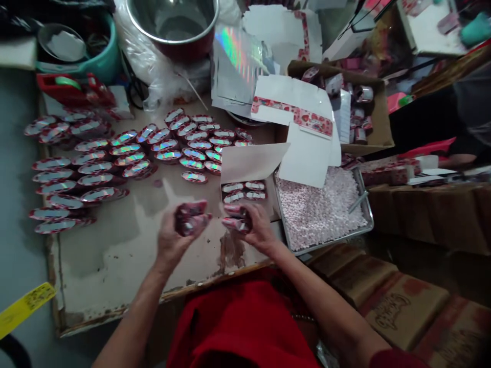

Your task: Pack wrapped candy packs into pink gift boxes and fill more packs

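Note:
My left hand [171, 231] is wrapped round a couple of small pink-and-red packs [192, 217], held above the front of the table. Close by on the right, my right hand [258, 227] grips two more packs of the same kind [235, 223], partly hidden by the fingers. Just beyond the right hand is an open white carton [251, 161] with its flap raised; several packs [244, 191] stand inside it, their oval silver ends up. More of these packs [95, 168] stand in rows across the left and middle of the table [126, 271]. The packs' contents cannot be made out.
A metal tray [295, 251] of small pale pellets [318, 209] stands at the right, with unfolded white cartons [307, 148] overlapping it. Behind are a brown box [383, 135], a metal pot [172, 38] and a teal tub [111, 46]. Brown cartons [406, 306] stand lower right.

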`<state>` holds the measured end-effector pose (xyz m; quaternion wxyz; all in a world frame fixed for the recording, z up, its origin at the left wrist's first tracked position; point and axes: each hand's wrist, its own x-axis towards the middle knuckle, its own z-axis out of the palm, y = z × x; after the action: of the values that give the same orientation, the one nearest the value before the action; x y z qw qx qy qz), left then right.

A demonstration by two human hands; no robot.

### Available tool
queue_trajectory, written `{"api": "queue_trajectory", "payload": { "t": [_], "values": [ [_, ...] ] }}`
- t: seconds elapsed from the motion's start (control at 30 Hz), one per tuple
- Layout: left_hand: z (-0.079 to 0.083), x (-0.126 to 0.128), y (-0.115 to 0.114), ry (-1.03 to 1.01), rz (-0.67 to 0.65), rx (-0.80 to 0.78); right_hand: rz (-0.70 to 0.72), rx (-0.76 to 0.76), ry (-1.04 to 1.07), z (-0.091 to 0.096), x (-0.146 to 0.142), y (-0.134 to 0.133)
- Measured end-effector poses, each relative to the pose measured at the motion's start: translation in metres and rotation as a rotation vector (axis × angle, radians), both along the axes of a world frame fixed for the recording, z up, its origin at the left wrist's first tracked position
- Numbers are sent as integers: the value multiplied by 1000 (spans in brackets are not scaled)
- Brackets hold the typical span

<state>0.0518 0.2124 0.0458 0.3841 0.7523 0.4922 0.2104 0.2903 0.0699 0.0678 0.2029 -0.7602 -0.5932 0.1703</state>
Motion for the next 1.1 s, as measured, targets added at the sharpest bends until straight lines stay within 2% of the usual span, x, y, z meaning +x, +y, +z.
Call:
{"api": "queue_trajectory", "payload": {
  "t": [0.1, 0.17, 0.23, 0.3, 0.5, 0.6, 0.77, 0.83, 0.9, 1.0, 1.03, 1.1],
  "values": [
    [1, 60, -35, -36, -367, 94, 51, -25, -23, -32, 55, -27],
    [-11, 89, -45, 52, -494, 153, 154, -87, -55, -50, 79, -31],
    [-24, 106, -48, 183, -535, 196, 207, -144, -98, -58, 90, -31],
    [-31, 114, -47, 300, -555, 236, 189, -166, -137, -59, 90, -31],
    [-17, 128, -49, 532, -612, 287, 116, -212, -188, -47, 81, -27],
    [-23, 133, -53, 577, -614, 287, 132, -229, -227, -50, 82, -25],
    [-42, 121, -61, 547, -539, 320, 131, -193, -241, -56, 83, -37],
    [-42, 110, -63, 471, -484, 373, 68, -99, -193, -54, 86, -46],
    [-40, 104, -61, 382, -361, 396, -56, 8, -108, -53, 92, -52],
    [-43, 110, -51, 362, -51, 265, -270, 63, 19, -65, 105, -44],
    [-45, 115, -46, 389, 13, 193, -311, 43, 51, -72, 108, -37],
    [-50, 126, -38, 456, 28, 86, -336, -16, 98, -86, 112, -24]
  ]
}}
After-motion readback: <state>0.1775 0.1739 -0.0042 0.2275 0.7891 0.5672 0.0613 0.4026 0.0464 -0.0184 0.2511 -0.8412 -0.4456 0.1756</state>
